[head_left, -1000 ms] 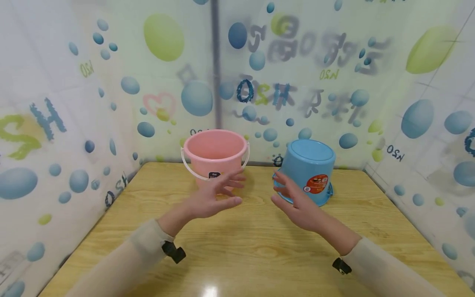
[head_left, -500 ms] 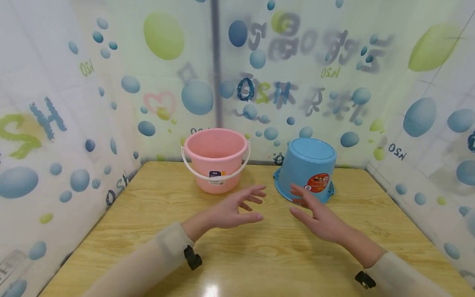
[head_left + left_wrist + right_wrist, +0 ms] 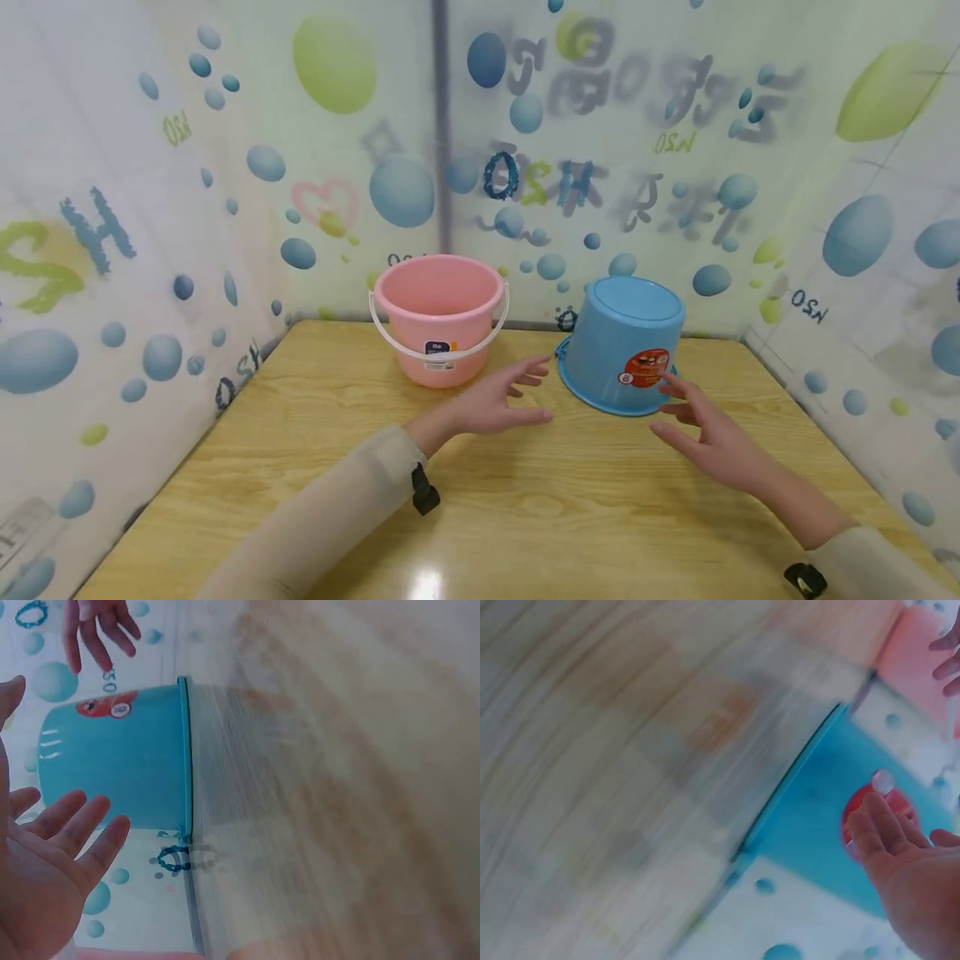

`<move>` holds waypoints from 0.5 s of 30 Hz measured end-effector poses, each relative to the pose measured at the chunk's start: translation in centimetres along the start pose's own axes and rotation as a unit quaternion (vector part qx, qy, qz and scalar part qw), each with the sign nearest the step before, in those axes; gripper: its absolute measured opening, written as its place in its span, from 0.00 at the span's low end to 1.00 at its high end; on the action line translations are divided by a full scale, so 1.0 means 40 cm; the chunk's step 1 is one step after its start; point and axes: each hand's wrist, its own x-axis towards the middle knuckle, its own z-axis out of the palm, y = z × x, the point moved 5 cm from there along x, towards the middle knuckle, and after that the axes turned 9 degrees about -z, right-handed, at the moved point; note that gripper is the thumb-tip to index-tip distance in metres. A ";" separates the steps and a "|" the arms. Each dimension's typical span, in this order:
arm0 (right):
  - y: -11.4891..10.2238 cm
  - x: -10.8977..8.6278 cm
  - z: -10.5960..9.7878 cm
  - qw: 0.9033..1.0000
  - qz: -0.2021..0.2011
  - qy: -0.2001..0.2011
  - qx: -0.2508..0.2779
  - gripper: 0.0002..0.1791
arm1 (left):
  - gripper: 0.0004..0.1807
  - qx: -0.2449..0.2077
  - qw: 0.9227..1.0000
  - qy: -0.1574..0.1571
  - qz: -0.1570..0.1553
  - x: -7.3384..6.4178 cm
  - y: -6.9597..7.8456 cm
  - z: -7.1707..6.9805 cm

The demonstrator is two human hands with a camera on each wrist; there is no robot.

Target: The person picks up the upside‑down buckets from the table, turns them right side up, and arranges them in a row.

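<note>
A blue bucket (image 3: 611, 358) stands upside down on the wooden table, its base up and a red oval label (image 3: 647, 367) on its side. My left hand (image 3: 501, 400) is held in front and to the left of it, fingers spread and holding nothing. At the bucket's right front is my right hand (image 3: 708, 435), fingers loosely extended, also holding nothing. Both palms face inward in the head view, with the bucket between and beyond them. In the left wrist view the left fingers (image 3: 88, 832) overlap the bucket's lower side.
A pink bucket (image 3: 442, 333) stands upright at the back left, its white handle (image 3: 480, 346) hanging at the front. The wooden table (image 3: 480, 517) reaches back to a wall covering (image 3: 337, 242) printed with blue and green bubbles, which also lines both sides.
Both hands have moved right, from in front of the gap between the buckets to either side of the blue bucket. They are wider apart. Both buckets have stayed in place.
</note>
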 end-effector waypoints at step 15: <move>0.182 0.042 -0.040 0.992 0.105 -0.067 -0.008 0.73 | 0.62 0.013 0.995 -0.013 -0.101 0.199 -0.081 0.017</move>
